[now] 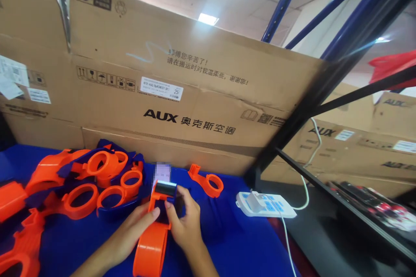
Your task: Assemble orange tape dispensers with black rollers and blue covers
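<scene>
An orange tape dispenser (150, 249) with a blue section and a dark roller at its toothed top edge is held upright between both hands. My left hand (136, 227) closes on its left side, thumb lying on the front. My right hand (186, 216) grips the upper right, with the thumb pressed by the blue section. Its fingers behind the dispenser are partly hidden. Just beyond the top stands a small pale display (163, 172), partly blurred out. A single orange dispenser frame (213, 185) lies to the right, apart from both hands.
Several orange and blue dispenser parts (79, 201) are heaped at left on the blue table surface (240, 251). A white power strip (266, 204) with a plug and cables lies at right. Large cardboard boxes (195, 104) wall off the back. A dark rack post (292, 99) slants up at right.
</scene>
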Motion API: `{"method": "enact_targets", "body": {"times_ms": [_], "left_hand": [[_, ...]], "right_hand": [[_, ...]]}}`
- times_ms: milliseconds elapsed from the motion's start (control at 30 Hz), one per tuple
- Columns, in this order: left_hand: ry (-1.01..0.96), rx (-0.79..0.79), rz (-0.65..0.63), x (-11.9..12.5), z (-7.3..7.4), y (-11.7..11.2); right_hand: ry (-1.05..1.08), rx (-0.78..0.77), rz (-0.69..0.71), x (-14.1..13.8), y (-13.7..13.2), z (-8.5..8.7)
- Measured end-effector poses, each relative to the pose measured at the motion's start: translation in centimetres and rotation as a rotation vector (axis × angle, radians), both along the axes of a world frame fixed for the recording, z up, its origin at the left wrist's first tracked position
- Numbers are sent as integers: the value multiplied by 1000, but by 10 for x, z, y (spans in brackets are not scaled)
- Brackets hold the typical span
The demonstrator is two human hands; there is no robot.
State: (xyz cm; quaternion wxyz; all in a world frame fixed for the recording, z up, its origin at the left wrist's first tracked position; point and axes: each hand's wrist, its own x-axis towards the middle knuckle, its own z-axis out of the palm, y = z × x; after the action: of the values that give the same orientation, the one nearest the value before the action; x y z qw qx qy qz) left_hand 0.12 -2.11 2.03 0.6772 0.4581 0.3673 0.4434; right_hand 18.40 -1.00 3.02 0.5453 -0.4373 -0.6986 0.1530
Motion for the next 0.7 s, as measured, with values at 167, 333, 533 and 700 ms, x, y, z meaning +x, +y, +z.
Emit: {"method": "enact_targets", "body": {"times_ms": [167, 333, 533, 700], "left_hand": [[-112, -102, 95, 7, 2, -1], [-15, -16, 10, 6, 2, 1], [69, 113, 118, 5, -2, 4], [119, 190, 233, 1, 2, 11]], "right_hand": [[-96, -39, 30, 7, 0, 1], [-125, -41, -3, 8, -3, 2], [-183, -118, 81, 9, -5, 4], [-288, -164, 173, 2, -9, -1]]}}
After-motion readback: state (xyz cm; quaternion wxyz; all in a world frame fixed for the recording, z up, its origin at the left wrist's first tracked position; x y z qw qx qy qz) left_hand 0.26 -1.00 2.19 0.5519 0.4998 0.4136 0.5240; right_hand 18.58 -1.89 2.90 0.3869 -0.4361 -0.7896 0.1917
